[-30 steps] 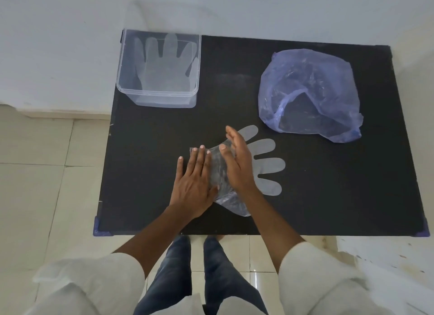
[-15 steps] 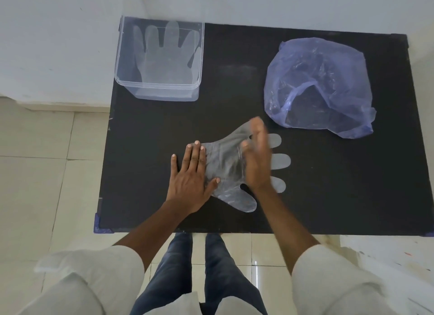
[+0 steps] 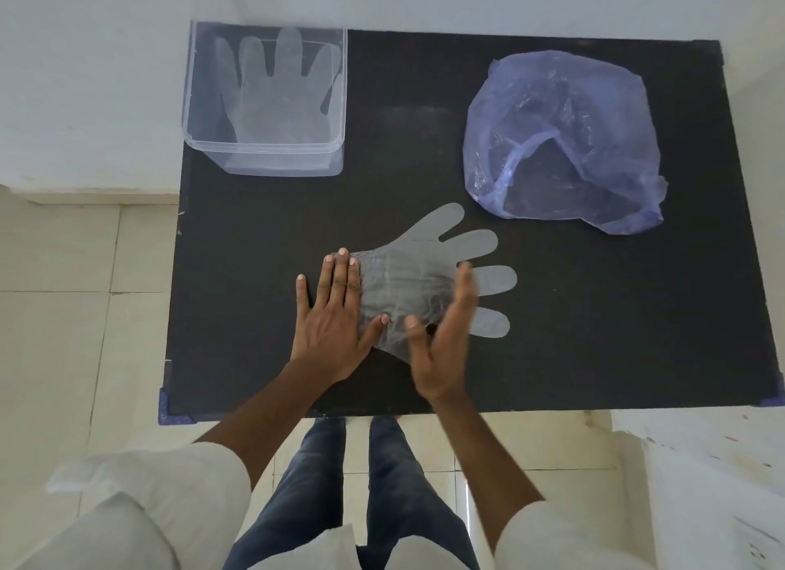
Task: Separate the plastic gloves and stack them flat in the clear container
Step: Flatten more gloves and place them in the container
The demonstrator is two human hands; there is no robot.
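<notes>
A clear plastic glove (image 3: 429, 272) lies flat on the black table (image 3: 594, 314), fingers pointing right. My left hand (image 3: 333, 319) presses flat on its cuff end, fingers together. My right hand (image 3: 441, 336) is over the glove's palm, fingers extended and motion-blurred, covering part of it. The clear container (image 3: 263, 144) stands at the table's back left corner with a flattened glove (image 3: 276, 89) inside, fingers pointing away from me.
A crumpled blue-violet plastic bag (image 3: 565, 140) lies at the back right of the table. The table's near edge is just below my wrists. Pale tiled floor surrounds the table, and a white wall runs behind it.
My right hand swept right across the glove, then drew back toward its palm. The glove now lies spread out with all fingers showing. My left hand stayed on the cuff.
</notes>
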